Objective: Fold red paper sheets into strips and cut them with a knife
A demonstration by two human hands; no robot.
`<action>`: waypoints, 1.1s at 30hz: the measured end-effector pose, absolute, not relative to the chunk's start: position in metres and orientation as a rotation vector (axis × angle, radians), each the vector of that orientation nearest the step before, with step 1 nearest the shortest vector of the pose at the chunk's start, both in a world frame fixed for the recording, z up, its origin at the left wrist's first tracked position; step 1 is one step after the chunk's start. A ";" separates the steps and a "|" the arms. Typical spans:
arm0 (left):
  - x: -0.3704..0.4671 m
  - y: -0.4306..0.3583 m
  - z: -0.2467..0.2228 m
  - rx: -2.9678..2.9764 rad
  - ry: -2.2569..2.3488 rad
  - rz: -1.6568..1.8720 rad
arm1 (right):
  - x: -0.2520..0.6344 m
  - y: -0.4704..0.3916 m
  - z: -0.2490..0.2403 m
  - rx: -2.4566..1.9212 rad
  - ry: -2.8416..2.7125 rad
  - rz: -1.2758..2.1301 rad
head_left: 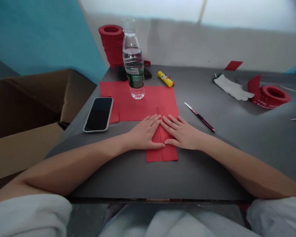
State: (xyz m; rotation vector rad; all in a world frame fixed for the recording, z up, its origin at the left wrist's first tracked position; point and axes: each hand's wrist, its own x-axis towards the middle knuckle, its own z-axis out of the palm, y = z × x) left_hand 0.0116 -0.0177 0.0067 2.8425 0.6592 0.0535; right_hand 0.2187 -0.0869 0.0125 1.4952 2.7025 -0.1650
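A folded piece of red paper (pixel 160 154) lies on the grey table, its two side flaps meeting along a lengthwise seam. My left hand (pixel 146 132) rests flat on its left half, fingers stretched out. On the right half my right hand (pixel 181 132) lies flat too, with fingers spread. The thumbs and fingertips of both hands come close together near the seam. Beyond them is a larger red sheet (pixel 150 98), partly under the folded piece. A craft knife (pixel 199 117) with its blade showing lies to the right of my right hand.
A water bottle (pixel 133 62) stands on the red sheet. Left of it is a phone (pixel 98 114). Farther back are a glue stick (pixel 165 79) and a red pleated paper column (pixel 112 44). White gloves (pixel 233 87) and a red paper ring (pixel 273 96) lie right; a cardboard box (pixel 74 98) stands left.
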 end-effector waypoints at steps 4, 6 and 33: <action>0.011 -0.017 0.006 2.845 0.656 0.054 | 0.218 -0.090 0.015 1.511 2.721 -0.143; 0.011 -0.017 0.006 2.847 0.656 0.043 | 0.223 -0.089 0.021 1.457 2.729 -0.204; 0.011 -0.017 0.005 2.855 0.641 0.011 | 0.241 -0.103 0.040 1.476 2.682 -0.463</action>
